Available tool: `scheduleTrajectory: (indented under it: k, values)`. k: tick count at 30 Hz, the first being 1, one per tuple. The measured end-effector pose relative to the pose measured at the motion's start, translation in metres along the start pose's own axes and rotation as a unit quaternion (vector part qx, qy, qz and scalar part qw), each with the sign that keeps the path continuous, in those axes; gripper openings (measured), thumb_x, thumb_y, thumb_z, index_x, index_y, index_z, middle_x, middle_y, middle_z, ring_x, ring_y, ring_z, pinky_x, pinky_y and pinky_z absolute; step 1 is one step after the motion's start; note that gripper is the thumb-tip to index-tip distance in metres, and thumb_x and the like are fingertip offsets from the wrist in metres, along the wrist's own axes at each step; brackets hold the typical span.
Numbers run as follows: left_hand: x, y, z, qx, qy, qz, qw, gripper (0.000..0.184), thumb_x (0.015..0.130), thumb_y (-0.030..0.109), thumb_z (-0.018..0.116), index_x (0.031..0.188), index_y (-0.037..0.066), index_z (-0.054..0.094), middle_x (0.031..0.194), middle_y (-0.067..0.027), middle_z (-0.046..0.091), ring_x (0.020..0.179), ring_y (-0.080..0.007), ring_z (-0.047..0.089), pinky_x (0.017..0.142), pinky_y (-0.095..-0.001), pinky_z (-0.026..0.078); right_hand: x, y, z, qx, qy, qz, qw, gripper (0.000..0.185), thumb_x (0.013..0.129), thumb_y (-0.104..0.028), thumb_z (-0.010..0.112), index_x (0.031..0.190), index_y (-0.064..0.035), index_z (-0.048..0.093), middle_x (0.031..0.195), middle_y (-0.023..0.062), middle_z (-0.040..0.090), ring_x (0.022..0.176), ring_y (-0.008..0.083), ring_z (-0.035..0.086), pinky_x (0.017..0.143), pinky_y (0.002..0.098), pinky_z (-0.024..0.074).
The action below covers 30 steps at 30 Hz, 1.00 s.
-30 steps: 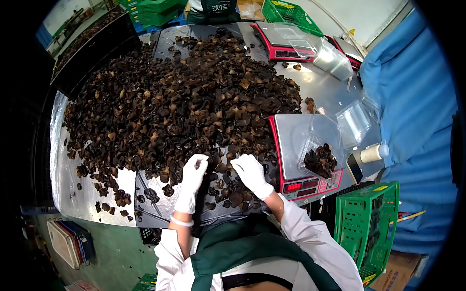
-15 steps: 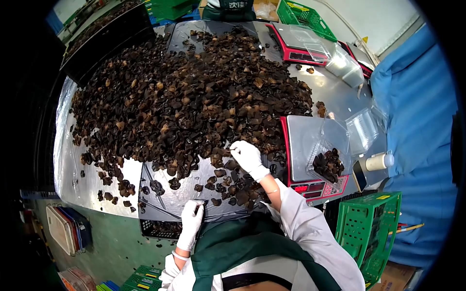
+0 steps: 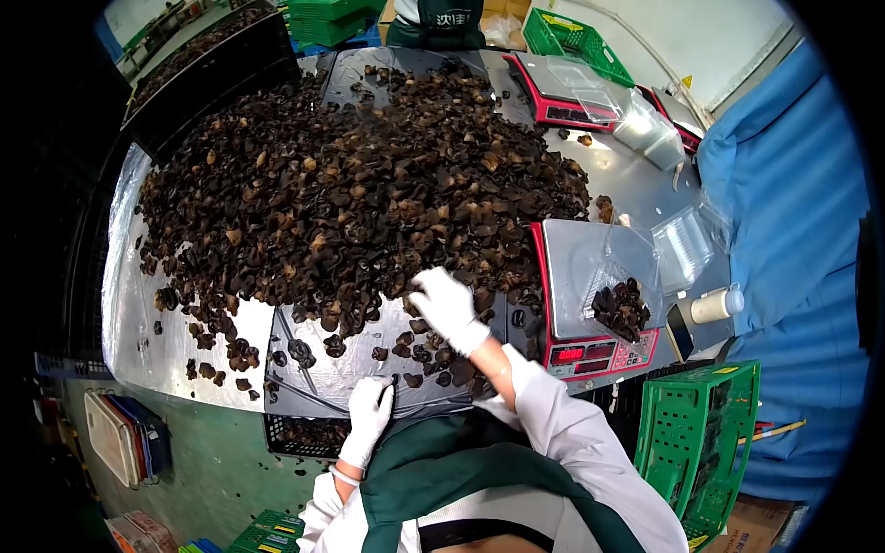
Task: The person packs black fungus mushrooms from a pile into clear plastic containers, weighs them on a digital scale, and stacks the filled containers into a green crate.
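A broad heap of dark brown wood ear mushrooms (image 3: 359, 194) covers much of the metal table (image 3: 244, 334). My right hand (image 3: 447, 307), in a white glove, reaches over the heap's near edge. Its thumb and fingers are apart, and nothing shows between them. Close to the table's front edge is my gloved left hand (image 3: 371, 412), its fingers curled in. A small dark bit lies at its fingertips; whether they grip it is unclear. Loose mushroom pieces (image 3: 424, 353) are scattered between the two hands. To the right, a clear plastic box holding mushrooms (image 3: 620, 310) rests on a red-edged scale (image 3: 576, 249).
Beyond the scale are clear plastic trays (image 3: 683, 247) and a white bottle (image 3: 717, 304). Another scale (image 3: 562, 88) stands at the far right. Green crates (image 3: 696, 442) are stacked beside me. A black crate (image 3: 300, 435) sits under the front edge. A person (image 3: 435, 23) stands opposite.
My right hand has moved left along the near edge of the heap, and its fingers have spread. The left hand has shifted only slightly.
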State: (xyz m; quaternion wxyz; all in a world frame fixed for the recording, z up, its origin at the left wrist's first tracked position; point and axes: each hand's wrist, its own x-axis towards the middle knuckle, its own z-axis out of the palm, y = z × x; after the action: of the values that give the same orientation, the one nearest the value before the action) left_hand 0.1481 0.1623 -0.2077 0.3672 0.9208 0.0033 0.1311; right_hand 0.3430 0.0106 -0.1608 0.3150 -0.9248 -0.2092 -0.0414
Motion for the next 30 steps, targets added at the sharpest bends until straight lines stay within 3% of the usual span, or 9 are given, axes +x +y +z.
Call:
scheduleTrajectory:
  k: [2,8,13,21,23,24,25,27,30]
  values:
    - [0.003,0.002,0.000,-0.018,0.013,0.009,1.000,0.010,0.080,0.008,0.066,0.089,0.007,0.063,0.079,-0.0097,0.059,0.075,-0.0286,0.057,0.068,-0.0377,0.046,0.003,0.045,0.012,-0.160,0.004,-0.046,0.986,0.022,0.078,-0.023,0.065,0.096,-0.0110,0.059,0.085,0.0082,0.055,0.074,0.0256,0.061,0.062,0.0370,0.0502]
    - [0.006,0.002,0.000,-0.018,0.020,0.019,0.999,0.011,0.079,0.007,0.066,0.090,0.007,0.064,0.079,-0.0091,0.060,0.075,-0.0280,0.058,0.068,-0.0374,0.046,-0.015,0.023,-0.019,0.007,-0.004,-0.147,0.989,0.006,0.079,-0.013,0.057,0.085,-0.0135,0.056,0.074,0.0064,0.054,0.067,0.0268,0.059,0.059,0.0365,0.0491]
    - [0.004,0.003,-0.002,-0.010,0.010,0.019,1.000,0.011,0.080,0.009,0.066,0.090,0.007,0.065,0.081,-0.0092,0.061,0.076,-0.0279,0.058,0.068,-0.0375,0.046,-0.065,0.004,0.006,-0.211,-0.132,-0.161,0.955,0.007,0.082,-0.015,0.054,0.089,-0.0126,0.057,0.085,0.0092,0.053,0.068,0.0223,0.061,0.054,0.0349,0.0511]
    - [0.005,0.002,0.001,0.000,0.008,0.026,1.000,0.012,0.079,0.009,0.066,0.090,0.007,0.064,0.081,-0.0098,0.060,0.077,-0.0284,0.057,0.069,-0.0377,0.046,-0.059,-0.027,0.006,-0.015,-0.121,-0.110,0.986,0.017,0.080,-0.013,0.055,0.096,-0.0124,0.059,0.086,0.0096,0.055,0.072,0.0265,0.062,0.054,0.0368,0.0513]
    - [-0.014,-0.018,0.010,0.044,-0.026,0.014,0.999,0.011,0.078,0.008,0.067,0.088,0.006,0.063,0.083,-0.0121,0.061,0.079,-0.0329,0.057,0.069,-0.0412,0.046,-0.073,-0.075,0.004,0.176,-0.147,-0.168,0.959,0.027,0.079,-0.016,0.059,0.106,-0.0126,0.062,0.096,0.0096,0.060,0.081,0.0269,0.064,0.068,0.0354,0.0540]
    - [-0.016,-0.019,0.010,0.042,-0.030,0.018,0.999,0.011,0.078,0.008,0.067,0.088,0.006,0.063,0.083,-0.0121,0.061,0.079,-0.0329,0.057,0.069,-0.0412,0.046,-0.074,-0.104,-0.009,0.250,-0.254,-0.153,0.922,0.028,0.083,-0.019,0.059,0.110,-0.0109,0.061,0.100,0.0083,0.061,0.087,0.0267,0.064,0.072,0.0348,0.0538]
    - [-0.016,-0.020,0.010,0.039,-0.024,0.029,0.999,0.011,0.078,0.008,0.066,0.089,0.005,0.062,0.084,-0.0123,0.061,0.080,-0.0330,0.058,0.071,-0.0412,0.046,-0.083,-0.109,0.018,0.218,-0.189,-0.289,0.913,0.032,0.084,-0.021,0.060,0.114,-0.0099,0.059,0.106,0.0085,0.062,0.090,0.0264,0.064,0.076,0.0348,0.0530]
    - [-0.016,-0.020,0.008,0.034,-0.010,0.046,0.998,0.012,0.078,0.007,0.065,0.089,0.005,0.062,0.086,-0.0128,0.062,0.082,-0.0331,0.058,0.073,-0.0413,0.047,-0.079,-0.099,-0.014,0.282,-0.260,-0.202,0.901,0.034,0.083,-0.023,0.062,0.115,-0.0100,0.060,0.111,0.0107,0.061,0.096,0.0266,0.062,0.082,0.0345,0.0518]
    - [-0.010,-0.002,0.003,-0.027,0.024,0.007,0.999,0.013,0.079,0.005,0.066,0.092,0.003,0.062,0.094,-0.0141,0.063,0.090,-0.0318,0.059,0.081,-0.0398,0.047,-0.055,-0.037,-0.049,0.094,-0.134,-0.131,0.978,0.040,0.080,-0.026,0.068,0.116,-0.0092,0.060,0.111,0.0101,0.061,0.098,0.0275,0.061,0.084,0.0333,0.0509]
